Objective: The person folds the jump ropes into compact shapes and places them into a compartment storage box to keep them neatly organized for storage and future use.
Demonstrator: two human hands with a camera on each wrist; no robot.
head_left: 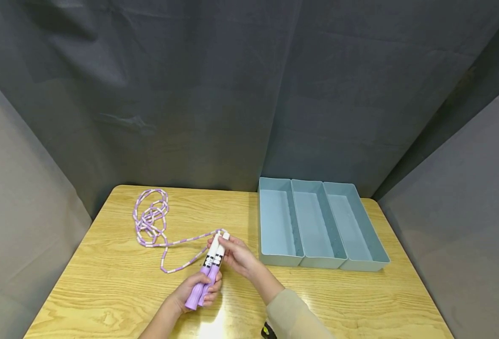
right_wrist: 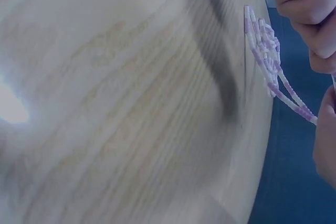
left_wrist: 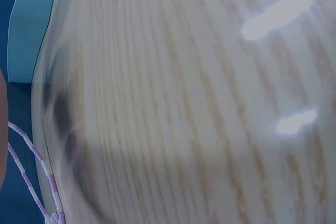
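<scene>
A jump rope with two purple-and-white handles (head_left: 208, 271) is held side by side over the wooden table (head_left: 105, 287). My left hand (head_left: 196, 293) grips the purple lower ends. My right hand (head_left: 234, 254) pinches the white upper ends. The beaded purple-and-white rope (head_left: 151, 221) runs from the handles to a loose coil on the table at the back left. In the left wrist view a strand of the beaded rope (left_wrist: 31, 153) shows at the left edge. In the right wrist view the rope coil (right_wrist: 268, 56) lies by my fingers (right_wrist: 310, 9).
A light blue tray (head_left: 361, 261) with three long compartments stands on the right half of the table, right of my hands. Dark grey cloth walls close in the back and both sides. Bare wood lies in front and to the left.
</scene>
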